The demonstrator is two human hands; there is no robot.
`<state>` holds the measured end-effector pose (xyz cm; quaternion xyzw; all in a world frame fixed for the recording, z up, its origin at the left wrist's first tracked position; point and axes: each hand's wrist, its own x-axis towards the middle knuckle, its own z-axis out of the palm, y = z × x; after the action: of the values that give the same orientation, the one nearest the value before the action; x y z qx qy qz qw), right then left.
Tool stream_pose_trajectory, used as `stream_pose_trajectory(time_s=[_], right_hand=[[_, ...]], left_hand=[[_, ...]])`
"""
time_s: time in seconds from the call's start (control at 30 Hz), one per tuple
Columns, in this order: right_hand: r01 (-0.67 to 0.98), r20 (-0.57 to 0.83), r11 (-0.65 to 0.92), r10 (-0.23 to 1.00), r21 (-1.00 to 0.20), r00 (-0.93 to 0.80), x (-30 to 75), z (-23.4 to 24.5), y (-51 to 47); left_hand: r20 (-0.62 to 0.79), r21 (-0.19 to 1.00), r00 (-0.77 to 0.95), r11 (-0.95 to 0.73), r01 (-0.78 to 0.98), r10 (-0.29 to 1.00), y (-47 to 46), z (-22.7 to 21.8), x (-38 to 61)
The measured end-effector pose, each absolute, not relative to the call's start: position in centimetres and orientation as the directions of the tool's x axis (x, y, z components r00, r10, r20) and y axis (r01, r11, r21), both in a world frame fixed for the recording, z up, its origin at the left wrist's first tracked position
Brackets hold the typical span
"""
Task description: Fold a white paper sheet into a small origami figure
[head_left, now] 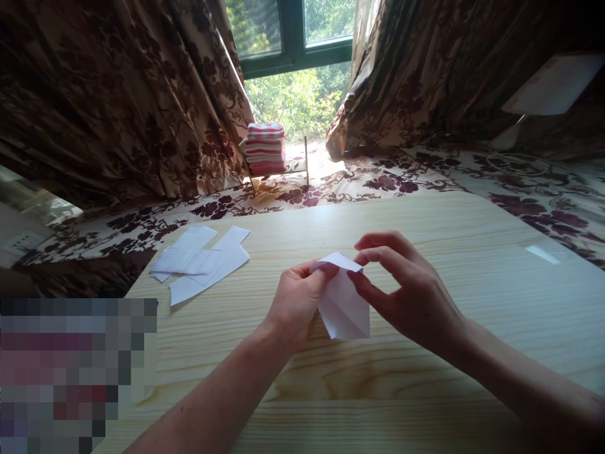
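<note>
Pinching folded paper [346,306] in the left hand [295,304], with the right hand [418,287] curved at its edge, grip unclear.

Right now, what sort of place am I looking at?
Probably a room in someone's home: there are floral curtains, a shaded lamp and a stack of striped cloths by the window.

Daylight comes through the window [295,60], bleaching the greenery outside, while the curtains [161,107] sink into shadow. The table [439,227] carries a small patch of glare on the right. The backlit right hand [416,277] looks dim, and coarse pixels hide the lower left corner.
</note>
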<state>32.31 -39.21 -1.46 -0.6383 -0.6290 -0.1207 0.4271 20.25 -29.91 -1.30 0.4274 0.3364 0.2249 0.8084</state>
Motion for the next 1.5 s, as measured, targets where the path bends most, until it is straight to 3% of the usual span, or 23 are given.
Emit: stream_pose_trajectory(time_s=[0.23,0.8,1.13,1.5], right_hand=[[0.927,0.718,0.217,0.692,-0.307,0.076,32.52,-1.34,-39.22],[0.924,0.767,0.316,0.640,-0.217,-0.039,32.70,-0.87,-39.40],[0.923,0.773,0.333,0.630,-0.193,-0.066,32.68,-0.60,-39.57],[0.940,0.766,0.299,0.639,-0.161,-0.072,32.62,-0.76,-39.37]], left_hand=[[-0.378,0.820,0.686,0.569,-0.064,0.622,-29.82,-1.06,20.12],[-0.232,0.850,0.829,0.521,-0.081,0.508,-29.39,-0.75,19.80],[-0.198,0.921,0.796,0.386,-0.048,0.572,-29.02,-1.16,19.63],[-0.211,0.937,0.784,0.350,-0.009,0.583,-29.11,-0.78,19.54]])
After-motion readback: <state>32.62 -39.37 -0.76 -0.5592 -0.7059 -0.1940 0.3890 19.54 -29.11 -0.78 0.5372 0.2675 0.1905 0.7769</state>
